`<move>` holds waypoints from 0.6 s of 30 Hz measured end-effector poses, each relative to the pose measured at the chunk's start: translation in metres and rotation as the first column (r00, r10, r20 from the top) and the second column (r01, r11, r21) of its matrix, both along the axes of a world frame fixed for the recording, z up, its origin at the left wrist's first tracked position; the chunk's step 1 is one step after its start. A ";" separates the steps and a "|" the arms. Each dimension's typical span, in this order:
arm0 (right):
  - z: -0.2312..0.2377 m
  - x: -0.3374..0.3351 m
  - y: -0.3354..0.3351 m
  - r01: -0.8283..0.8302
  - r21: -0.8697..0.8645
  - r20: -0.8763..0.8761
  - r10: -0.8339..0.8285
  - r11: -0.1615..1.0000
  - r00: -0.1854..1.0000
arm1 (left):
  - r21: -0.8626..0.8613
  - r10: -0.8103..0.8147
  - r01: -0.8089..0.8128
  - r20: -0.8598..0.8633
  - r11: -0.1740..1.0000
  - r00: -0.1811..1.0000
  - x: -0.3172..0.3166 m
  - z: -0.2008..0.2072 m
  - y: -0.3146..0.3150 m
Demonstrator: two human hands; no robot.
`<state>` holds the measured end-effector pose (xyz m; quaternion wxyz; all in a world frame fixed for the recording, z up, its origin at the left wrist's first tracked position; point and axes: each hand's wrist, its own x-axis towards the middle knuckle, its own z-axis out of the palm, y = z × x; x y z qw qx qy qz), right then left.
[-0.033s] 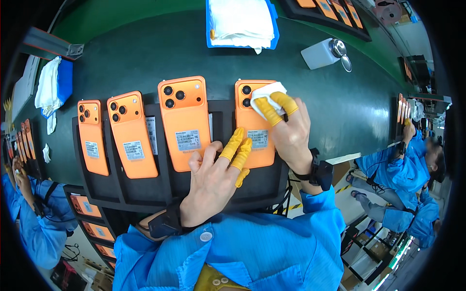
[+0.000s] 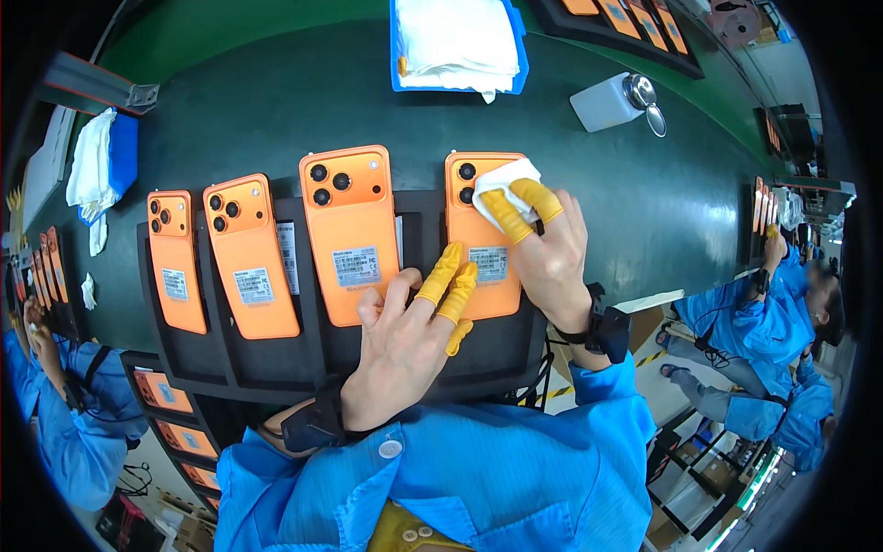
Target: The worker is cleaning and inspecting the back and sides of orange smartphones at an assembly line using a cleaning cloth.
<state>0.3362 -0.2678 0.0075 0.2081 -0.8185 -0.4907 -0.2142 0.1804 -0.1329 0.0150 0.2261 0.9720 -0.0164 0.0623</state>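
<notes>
My right hand [image 2: 550,253], in yellow finger cots, is closed on a folded white cloth [image 2: 515,175]. The cloth lies against the camera area of the rightmost orange phone [image 2: 483,290], covering part of its lenses. My left hand [image 2: 400,336] has two cot-covered fingers stretched onto that phone's lower left side, next to its printed label [image 2: 488,264]; its thumb is partly hidden. Three more orange phones lie back up to the left: the nearest phone [image 2: 346,221], a middle phone [image 2: 250,322] and the far-left phone [image 2: 179,317]. All rest on a black slotted tray [image 2: 276,368].
A blue bin [image 2: 395,74] of white cloths stands at the back, another blue bin [image 2: 124,152] at left. A white pump bottle [image 2: 602,103] is at the back right. Further phone trays [image 2: 635,39] lie around. Co-workers in blue [image 2: 750,317] sit on both sides.
My right hand and the cloth have shifted very slightly over the phone's camera area. My left hand stays in place.
</notes>
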 end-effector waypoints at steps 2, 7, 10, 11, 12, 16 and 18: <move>-0.001 -0.001 -0.001 -0.047 -0.009 0.010 0.047 0.999 0.999 | -0.001 0.001 -0.001 -0.006 1.000 1.000 0.001 0.001 0.000; -0.004 0.002 0.002 0.015 0.030 -0.005 -0.015 0.999 1.000 | 0.012 0.026 -0.026 -0.009 1.000 1.000 -0.001 0.000 -0.003; 0.001 -0.001 0.000 -0.006 -0.012 -0.020 0.006 1.000 1.000 | -0.015 0.009 -0.009 -0.017 1.000 1.000 0.001 0.002 0.000; 0.000 -0.001 -0.002 -0.006 -0.011 -0.019 0.006 1.000 1.000 | -0.014 0.009 -0.009 -0.016 1.000 1.000 0.001 0.002 -0.001; -0.001 -0.001 -0.004 0.013 0.007 0.001 -0.013 1.000 1.000 | -0.027 0.008 -0.008 -0.011 1.000 1.000 0.002 0.003 -0.002; -0.002 0.002 0.004 0.033 0.038 -0.019 -0.033 0.999 0.999 | 0.004 0.009 -0.009 0.001 1.000 1.000 -0.002 0.000 -0.001; -0.001 0.000 0.001 0.003 0.015 -0.010 -0.003 1.000 1.000 | -0.004 0.008 -0.008 -0.005 1.000 1.000 -0.001 0.000 0.000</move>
